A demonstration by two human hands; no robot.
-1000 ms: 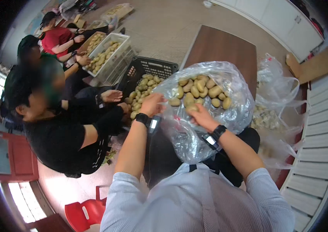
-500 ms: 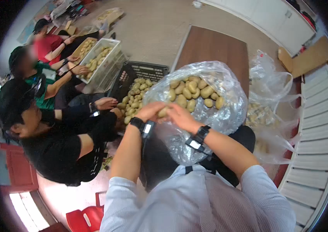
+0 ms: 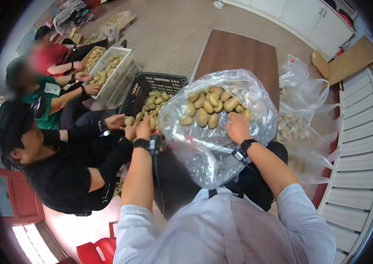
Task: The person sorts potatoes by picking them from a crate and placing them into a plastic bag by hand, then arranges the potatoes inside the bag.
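A clear plastic bag (image 3: 263,103) stands open in front of me, with several potatoes (image 3: 201,117) inside. My right hand (image 3: 238,127) reaches into the bag, its fingers closed at a potato at the near right side of the pile; what it grips is mostly hidden. My left hand (image 3: 144,130) is over the near edge of the black crate (image 3: 127,102), which holds more potatoes (image 3: 154,100). Its fingers are curled beside a potato, and whether they grip it is hard to see. Close to it are a co-worker's hands (image 3: 122,123), one near a potato.
Behind the bag is a brown table (image 3: 234,50). Filled plastic bags (image 3: 303,127) lie to the right, near a cardboard box (image 3: 353,61). At the left, co-workers sit by a white crate (image 3: 125,55) of potatoes. A red chair (image 3: 98,251) stands at the bottom left.
My hands, together at a potato half a second ago, have parted. The left has moved left to the black crate; the right has gone right, into the bag. The view has shifted slightly.
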